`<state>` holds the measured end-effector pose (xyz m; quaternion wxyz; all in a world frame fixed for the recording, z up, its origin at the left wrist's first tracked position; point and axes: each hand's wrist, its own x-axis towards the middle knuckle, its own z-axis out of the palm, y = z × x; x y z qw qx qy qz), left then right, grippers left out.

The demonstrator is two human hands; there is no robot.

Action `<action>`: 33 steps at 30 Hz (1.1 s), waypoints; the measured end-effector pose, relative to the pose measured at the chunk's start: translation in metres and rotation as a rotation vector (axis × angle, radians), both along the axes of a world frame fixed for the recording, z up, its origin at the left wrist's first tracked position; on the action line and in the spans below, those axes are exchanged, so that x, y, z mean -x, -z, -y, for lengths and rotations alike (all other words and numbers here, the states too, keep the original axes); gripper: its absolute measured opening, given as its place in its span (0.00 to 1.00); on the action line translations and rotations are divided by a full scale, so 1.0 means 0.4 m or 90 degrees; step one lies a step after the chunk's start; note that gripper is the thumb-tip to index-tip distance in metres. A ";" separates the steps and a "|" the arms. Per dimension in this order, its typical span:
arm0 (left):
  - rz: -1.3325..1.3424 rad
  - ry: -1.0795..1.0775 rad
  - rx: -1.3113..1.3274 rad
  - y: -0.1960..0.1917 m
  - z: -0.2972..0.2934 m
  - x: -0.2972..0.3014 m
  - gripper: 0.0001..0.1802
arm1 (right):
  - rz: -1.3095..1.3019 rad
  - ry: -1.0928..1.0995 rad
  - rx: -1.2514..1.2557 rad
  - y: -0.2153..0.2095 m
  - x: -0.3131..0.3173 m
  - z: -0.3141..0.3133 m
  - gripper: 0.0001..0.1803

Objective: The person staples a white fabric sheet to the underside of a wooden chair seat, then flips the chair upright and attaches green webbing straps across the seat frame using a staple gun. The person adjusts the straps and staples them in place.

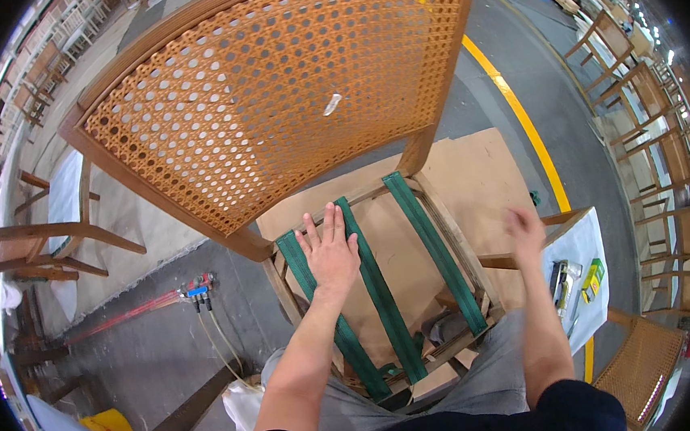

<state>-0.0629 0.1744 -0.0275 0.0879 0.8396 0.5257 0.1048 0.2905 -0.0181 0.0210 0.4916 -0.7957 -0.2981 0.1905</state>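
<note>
A wooden chair with a woven cane back (pixel 295 98) stands before me, its open seat frame (pixel 465 242) between my knees. Three green webbing straps run front to back across that frame: a left strap (pixel 356 352), a middle strap (pixel 379 294) and a right strap (pixel 437 253). My left hand (pixel 331 249) lies flat with fingers spread at the far end of the seat, over the left and middle straps. Off the seat's right side, my right hand (pixel 526 234) is raised and smeared by motion, so its fingers are unclear.
On my right, a white-covered surface (pixel 586 241) carries a metal hand tool (pixel 563 287), probably a staple gun, and a green-yellow box (pixel 592 280). Cardboard (pixel 479 164) covers the floor under the chair. Hose fittings (pixel 197 292) lie left; another chair (pixel 62 230) stands beyond. More chairs line the right.
</note>
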 end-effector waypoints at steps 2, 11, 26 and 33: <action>0.052 0.019 0.005 0.006 0.008 -0.048 0.40 | 0.302 0.154 0.140 -0.093 -0.181 0.320 0.11; -0.017 -0.017 -0.024 0.005 0.009 -0.005 0.40 | 0.026 0.347 0.473 0.038 -0.247 0.615 0.25; 0.047 -0.029 0.001 0.017 0.009 -0.002 0.43 | -0.031 -0.035 0.109 -0.308 -0.032 0.195 0.28; 0.090 -0.029 0.022 0.007 0.008 -0.004 0.43 | -0.251 -0.348 0.178 -0.255 0.323 -0.322 0.20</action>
